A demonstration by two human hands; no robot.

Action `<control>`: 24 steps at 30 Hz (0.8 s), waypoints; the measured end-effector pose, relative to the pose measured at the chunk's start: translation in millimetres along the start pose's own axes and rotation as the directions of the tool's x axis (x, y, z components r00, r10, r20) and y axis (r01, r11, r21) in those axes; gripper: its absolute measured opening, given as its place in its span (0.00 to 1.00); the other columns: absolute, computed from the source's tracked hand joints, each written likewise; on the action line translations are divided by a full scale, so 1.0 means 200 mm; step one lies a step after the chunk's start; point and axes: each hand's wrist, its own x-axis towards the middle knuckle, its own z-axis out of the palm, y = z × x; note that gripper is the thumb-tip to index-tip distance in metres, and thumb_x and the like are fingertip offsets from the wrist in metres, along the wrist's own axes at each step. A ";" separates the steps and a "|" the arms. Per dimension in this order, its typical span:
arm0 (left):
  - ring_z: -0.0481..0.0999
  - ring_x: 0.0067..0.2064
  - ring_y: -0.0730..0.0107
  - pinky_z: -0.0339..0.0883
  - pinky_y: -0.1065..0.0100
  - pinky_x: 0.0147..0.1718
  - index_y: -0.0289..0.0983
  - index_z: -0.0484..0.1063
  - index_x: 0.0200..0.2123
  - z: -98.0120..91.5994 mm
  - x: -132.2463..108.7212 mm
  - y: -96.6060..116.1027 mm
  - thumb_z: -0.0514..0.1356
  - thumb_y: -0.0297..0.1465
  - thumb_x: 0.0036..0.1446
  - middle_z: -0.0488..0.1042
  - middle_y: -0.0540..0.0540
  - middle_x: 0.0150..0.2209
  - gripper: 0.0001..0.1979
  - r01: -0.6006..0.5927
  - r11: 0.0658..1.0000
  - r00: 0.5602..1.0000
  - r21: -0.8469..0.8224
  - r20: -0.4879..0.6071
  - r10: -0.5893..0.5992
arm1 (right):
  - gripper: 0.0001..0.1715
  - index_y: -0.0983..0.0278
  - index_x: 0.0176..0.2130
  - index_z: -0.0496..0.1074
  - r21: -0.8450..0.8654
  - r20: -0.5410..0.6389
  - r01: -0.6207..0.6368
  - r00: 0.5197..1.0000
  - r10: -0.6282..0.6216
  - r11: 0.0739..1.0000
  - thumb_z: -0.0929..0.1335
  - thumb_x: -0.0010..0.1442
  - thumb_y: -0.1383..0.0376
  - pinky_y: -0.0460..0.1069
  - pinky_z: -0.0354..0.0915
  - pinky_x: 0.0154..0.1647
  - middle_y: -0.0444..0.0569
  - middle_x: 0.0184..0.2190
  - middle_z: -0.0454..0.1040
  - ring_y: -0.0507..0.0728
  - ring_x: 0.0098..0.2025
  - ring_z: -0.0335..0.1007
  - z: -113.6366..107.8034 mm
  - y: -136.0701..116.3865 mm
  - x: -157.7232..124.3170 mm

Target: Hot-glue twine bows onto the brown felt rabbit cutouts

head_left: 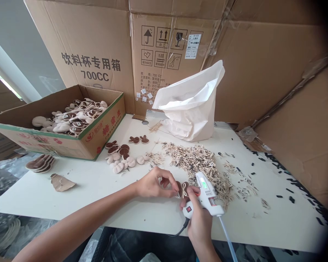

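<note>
My left hand (155,183) pinches a small brown felt-like piece (183,189) with a pale twine bow on it, near the table's front edge. My right hand (198,222) grips a white hot glue gun (206,193) with a lit green indicator, its nozzle close to that brown piece. A translucent glue stick (228,236) runs down from the gun's back, and a black cord (180,233) leaves its base. Beyond both hands lies a heap of small twine bows (196,167). Several brown-and-cream mushroom-shaped pieces (121,154) lie to the left of the heap.
A cardboard box (98,125) of mushroom-shaped pieces stands at the left of the white table (98,193). A crumpled white paper bag (191,109) stands behind the heap. Black scraps and wood-like shavings (248,182) are scattered right; large cardboard sheets wall the back.
</note>
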 end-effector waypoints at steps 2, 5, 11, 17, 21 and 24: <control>0.69 0.31 0.74 0.62 0.70 0.32 0.35 0.84 0.37 0.00 0.00 0.00 0.69 0.28 0.55 0.83 0.45 0.35 0.06 0.000 1.000 1.000 0.001 0.005 0.000 | 0.22 0.63 0.36 0.74 0.001 0.000 -0.006 1.000 0.006 1.000 0.81 0.51 0.54 0.45 0.60 0.17 0.40 0.27 0.71 0.48 0.18 0.64 0.00 0.00 0.00; 0.70 0.32 0.74 0.63 0.70 0.32 0.35 0.84 0.37 0.00 0.00 0.00 0.69 0.27 0.55 0.83 0.45 0.35 0.06 -0.005 1.000 1.000 0.001 0.009 0.005 | 0.23 0.63 0.36 0.74 0.003 -0.002 -0.003 1.000 0.003 1.000 0.82 0.50 0.54 0.45 0.62 0.17 0.41 0.28 0.71 0.48 0.18 0.64 0.00 0.00 0.00; 0.69 0.31 0.74 0.63 0.71 0.31 0.35 0.84 0.36 0.01 0.00 -0.01 0.69 0.28 0.54 0.83 0.45 0.35 0.06 -0.005 0.999 1.000 0.035 0.001 0.005 | 0.23 0.63 0.37 0.74 -0.008 0.003 -0.001 1.000 0.001 1.000 0.82 0.50 0.53 0.45 0.62 0.17 0.40 0.28 0.71 0.49 0.18 0.64 -0.01 0.01 0.00; 0.68 0.30 0.75 0.62 0.72 0.30 0.35 0.83 0.36 0.01 0.00 -0.04 0.69 0.27 0.54 0.82 0.47 0.34 0.05 -0.009 0.998 0.999 0.060 -0.031 0.011 | 0.23 0.62 0.36 0.74 0.000 0.021 -0.006 1.000 0.006 1.000 0.82 0.50 0.53 0.45 0.63 0.18 0.40 0.26 0.70 0.49 0.19 0.64 -0.01 0.02 0.01; 0.68 0.30 0.75 0.62 0.72 0.30 0.35 0.83 0.36 0.02 0.00 -0.04 0.68 0.26 0.53 0.83 0.47 0.35 0.06 0.008 0.997 0.999 0.075 -0.044 -0.005 | 0.23 0.62 0.36 0.73 0.005 0.020 -0.013 1.000 0.013 1.000 0.82 0.50 0.54 0.46 0.64 0.18 0.40 0.26 0.70 0.49 0.19 0.63 -0.01 0.02 0.01; 0.67 0.30 0.76 0.62 0.72 0.30 0.35 0.83 0.36 0.02 0.00 -0.05 0.68 0.26 0.53 0.83 0.47 0.35 0.06 0.019 0.996 0.998 0.085 -0.053 -0.015 | 0.23 0.62 0.36 0.73 0.009 0.014 -0.014 1.000 0.014 1.000 0.82 0.50 0.54 0.46 0.64 0.17 0.40 0.26 0.70 0.49 0.19 0.64 -0.01 0.02 0.01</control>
